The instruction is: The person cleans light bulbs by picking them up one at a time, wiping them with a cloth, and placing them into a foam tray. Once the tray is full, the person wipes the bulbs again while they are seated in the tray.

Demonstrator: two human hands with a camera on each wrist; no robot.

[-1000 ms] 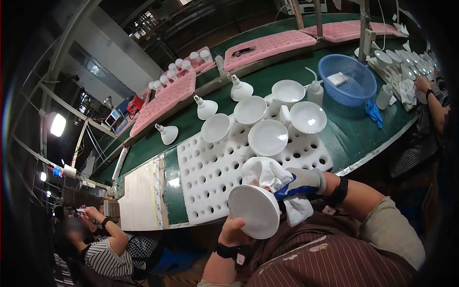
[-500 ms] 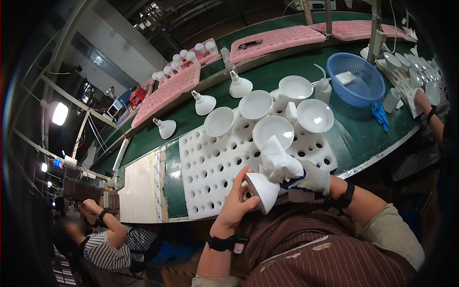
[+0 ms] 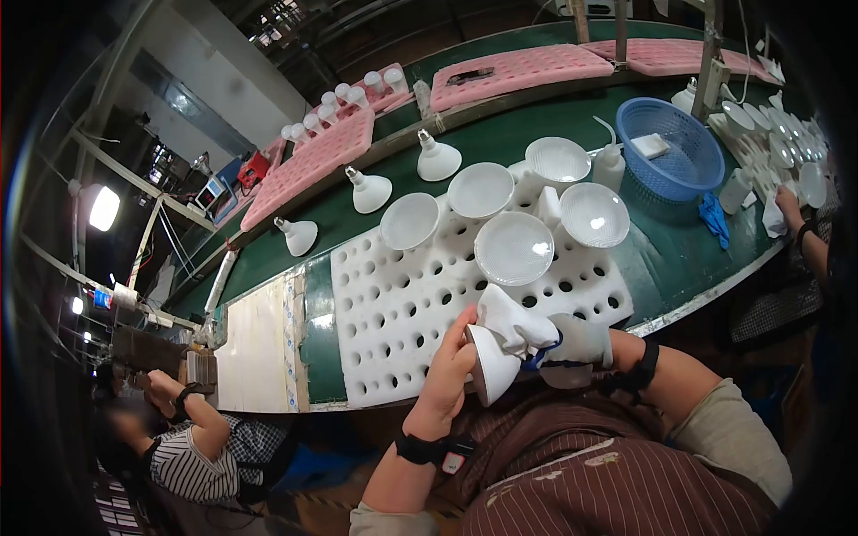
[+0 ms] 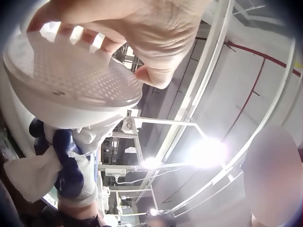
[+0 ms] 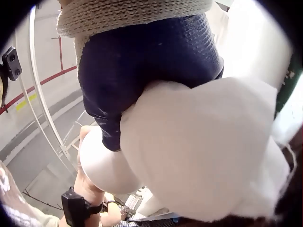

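The bare left hand (image 3: pixel 447 368) holds a white cone-shaped lamp (image 3: pixel 494 366) by its rim, the lamp tilted on its side; in the left wrist view the fingers and thumb spread around the dotted lens (image 4: pixel 80 75). The right hand (image 3: pixel 576 341), in a grey and blue glove (image 5: pixel 142 61), grips a bunched white cloth (image 3: pixel 514 323) that lies against the lamp's white back. The lamp's base is hidden by cloth and glove. Just beyond the hands, several lamps stand lens up in a white foam tray (image 3: pixel 380 353), one lamp (image 3: pixel 514 248) nearest.
Three lamps (image 3: pixel 369 190) lie lens down left of the tray. A squeeze bottle (image 3: pixel 609 166), a blue basket (image 3: pixel 670 147) and a blue glove (image 3: pixel 714 220) are at right. Pink foam trays (image 3: pixel 518 75) line the back. Other people sit at both sides.
The lamp has turned from lens up to its side, and the left hand now holds its rim from the left. The cloth has moved from beside the lens onto the lamp's back.
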